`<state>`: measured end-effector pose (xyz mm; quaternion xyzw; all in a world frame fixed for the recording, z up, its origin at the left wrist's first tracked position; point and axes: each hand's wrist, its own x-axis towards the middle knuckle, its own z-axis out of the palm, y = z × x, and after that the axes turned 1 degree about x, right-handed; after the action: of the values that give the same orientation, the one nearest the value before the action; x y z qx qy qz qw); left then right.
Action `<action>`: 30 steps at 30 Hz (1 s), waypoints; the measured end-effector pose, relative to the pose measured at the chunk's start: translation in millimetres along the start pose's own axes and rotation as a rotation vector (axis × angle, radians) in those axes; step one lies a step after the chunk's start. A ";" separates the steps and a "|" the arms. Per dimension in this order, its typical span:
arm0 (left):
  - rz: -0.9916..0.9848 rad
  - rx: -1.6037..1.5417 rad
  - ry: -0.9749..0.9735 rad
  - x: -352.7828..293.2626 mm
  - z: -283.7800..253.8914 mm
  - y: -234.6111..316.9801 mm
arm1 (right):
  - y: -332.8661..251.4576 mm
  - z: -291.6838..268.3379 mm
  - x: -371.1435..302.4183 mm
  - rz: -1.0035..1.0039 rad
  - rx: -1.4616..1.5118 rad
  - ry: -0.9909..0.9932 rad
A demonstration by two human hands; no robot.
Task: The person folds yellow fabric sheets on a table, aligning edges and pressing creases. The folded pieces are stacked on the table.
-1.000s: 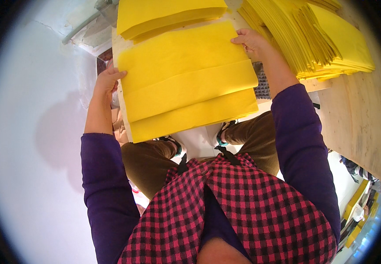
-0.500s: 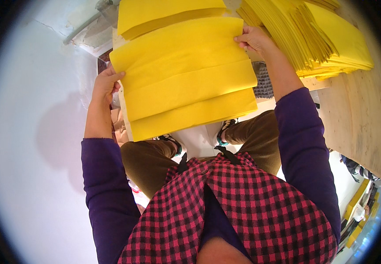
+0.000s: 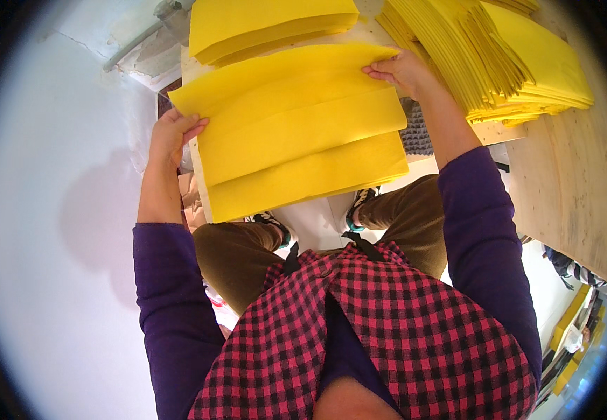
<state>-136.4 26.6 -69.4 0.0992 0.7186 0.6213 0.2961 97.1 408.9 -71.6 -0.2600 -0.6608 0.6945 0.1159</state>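
Observation:
A yellow fabric sheet (image 3: 289,94) with a crease across it is stretched between my two hands. My left hand (image 3: 174,133) pinches its left edge, thumb on top. At the upper right corner my right hand (image 3: 398,72) grips it between thumb and fingers. The sheet's far edge is raised and bows upward. Beneath its near part lie more yellow fabric sheets (image 3: 310,178), which hang over the table's near edge above my knees. What material the sheets are made of I cannot tell for certain.
Beyond the sheet lies a stack of yellow fabric (image 3: 275,28). Folded yellow pieces (image 3: 471,63) are piled at the upper right on the wooden table (image 3: 562,175). Grey textured cloth (image 3: 417,129) hangs by my right forearm. A white wall (image 3: 51,210) stands close on my left.
The sheet's far edge has lifted and curled up. My right hand has shifted slightly left and nearer, while the left has moved a little inward.

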 end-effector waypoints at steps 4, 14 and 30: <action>0.112 -0.028 -0.009 -1.2 -0.5 -14.4 | 9.3 -3.2 -2.6 -0.031 0.016 0.001; 0.304 -0.047 0.067 -13.9 3.3 -38.1 | 23.4 -9.3 -7.9 -0.118 -0.011 -0.043; 0.324 0.052 0.074 -4.4 -3.9 -33.3 | 28.6 -9.9 -6.9 -0.102 0.014 -0.045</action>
<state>-127.5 14.2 -99.6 0.1982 0.7197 0.6452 0.1626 113.2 411.1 -98.0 -0.2097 -0.6707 0.6979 0.1381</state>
